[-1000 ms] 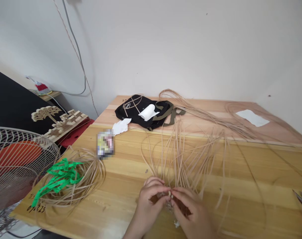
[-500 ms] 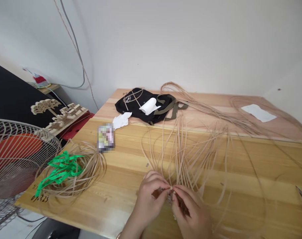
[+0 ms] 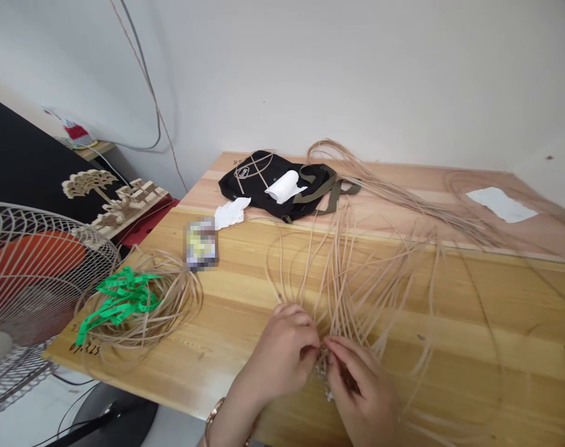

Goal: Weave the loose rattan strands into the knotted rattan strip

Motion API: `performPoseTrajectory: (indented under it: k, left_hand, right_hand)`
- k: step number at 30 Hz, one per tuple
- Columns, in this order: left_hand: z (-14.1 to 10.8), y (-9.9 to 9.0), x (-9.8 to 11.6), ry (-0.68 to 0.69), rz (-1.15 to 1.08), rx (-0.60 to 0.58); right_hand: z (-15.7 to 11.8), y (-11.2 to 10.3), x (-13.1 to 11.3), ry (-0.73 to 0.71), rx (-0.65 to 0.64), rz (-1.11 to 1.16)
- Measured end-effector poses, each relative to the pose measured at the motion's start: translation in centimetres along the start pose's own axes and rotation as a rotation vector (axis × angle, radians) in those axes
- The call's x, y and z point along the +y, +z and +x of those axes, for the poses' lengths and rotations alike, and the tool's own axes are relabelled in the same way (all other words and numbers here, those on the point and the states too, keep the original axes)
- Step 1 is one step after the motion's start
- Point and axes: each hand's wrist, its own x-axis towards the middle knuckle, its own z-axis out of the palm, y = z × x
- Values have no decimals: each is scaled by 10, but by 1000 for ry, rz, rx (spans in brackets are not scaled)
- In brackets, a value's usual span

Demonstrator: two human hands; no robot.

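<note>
Left grip (image 3: 286, 354) and right grip (image 3: 364, 388) on slender, curving tan strips (image 3: 341, 295).

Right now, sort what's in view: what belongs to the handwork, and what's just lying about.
Seems part of the job:
long thin tan strips fanning from left hand and right hand
loose coil of similar tan strips, probably spare

Seems just lying about:
black fabric bag with olive straps
curled white paper on the bag
bright green tape on the coil (role unclear)
</note>
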Motion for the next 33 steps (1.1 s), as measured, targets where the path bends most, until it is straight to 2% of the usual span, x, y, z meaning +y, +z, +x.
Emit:
performPoseTrajectory:
  k: [3, 8, 12, 17, 21, 26, 29, 33]
  left_hand:
    - [0, -1, 0, -26, 5, -7]
    - [2, -3, 1, -50, 5, -42]
    - [3, -5, 1, 4, 3, -74]
    - [2, -5, -3, 39, -104, -85]
    - [-2, -1, -8, -15, -208, -49]
    - [-7, 4, -9, -59, -319, 26]
    - [-9, 5, -9, -89, -359, 54]
    - [-9, 8, -11, -38, -374, 60]
  right_hand:
    - [-2, -2, 1, 50, -79, 25]
    - [0, -5, 0, 63, -79, 55]
    - [5, -8, -3, 95, -85, 73]
    - [10, -10, -4, 100, -132, 59]
    - [9, -11, -2, 69, -131, 4]
    - [8, -14, -4, 77, -246, -1]
    - [8, -13, -5, 41, -228, -56]
    - [8, -10, -6, 91, -204, -98]
